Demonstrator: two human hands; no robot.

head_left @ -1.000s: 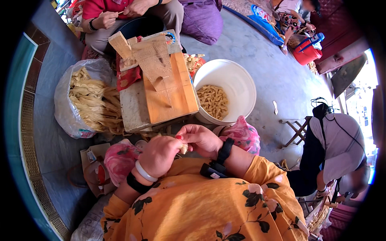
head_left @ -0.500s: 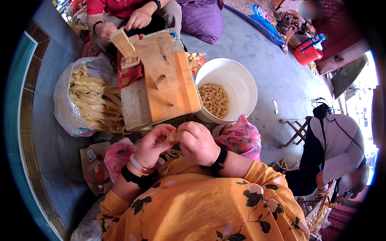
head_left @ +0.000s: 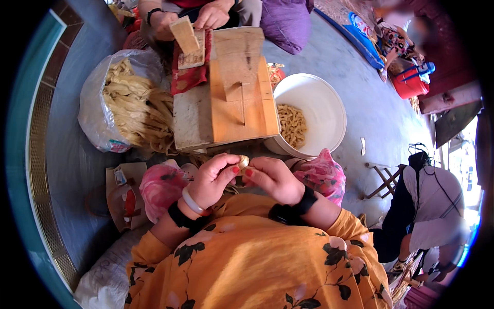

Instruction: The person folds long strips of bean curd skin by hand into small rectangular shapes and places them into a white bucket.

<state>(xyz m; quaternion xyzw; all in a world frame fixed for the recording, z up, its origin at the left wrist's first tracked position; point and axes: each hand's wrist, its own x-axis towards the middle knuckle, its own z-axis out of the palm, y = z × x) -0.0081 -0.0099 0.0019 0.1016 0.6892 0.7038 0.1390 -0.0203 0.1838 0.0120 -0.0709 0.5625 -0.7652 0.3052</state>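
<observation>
Left hand (head_left: 213, 180) curled, thumb and fingertips pinched on a small pale piece (head_left: 243, 161), red-painted nails showing. A pale bangle and a dark band sit on that wrist. Right hand (head_left: 272, 177) meets it from the other side, fingers closed toward the same piece; whether it truly grips or only touches, cannot tell. Dark band on the right wrist too. Both hands held close together just above the lap, over orange flower-print sleeves.

Pink patterned cloth (head_left: 159, 185) bunched under and to either side of the hands.

Just beyond the hands: a low wooden block (head_left: 193, 121) with a lighter orange-toned board (head_left: 242, 108) lying on top; an upright wooden fitting rises from the board. Tabletop is pale and worn on its left part.

Right of the block, touching or nearly so, a white bucket (head_left: 324, 98) with a shallow heap of short pale yellow pieces (head_left: 292, 123) inside.

Left of the block, a clear plastic bag (head_left: 95, 103) open on the grey floor, full of long pale yellow strips (head_left: 136, 108).

Far side of the block: another person's hands (head_left: 211, 15), one holding a flat wooden piece (head_left: 183, 33) over red cloth (head_left: 188, 77).

Far right, a small folding stool (head_left: 383, 180) beside a seated person in white.
</observation>
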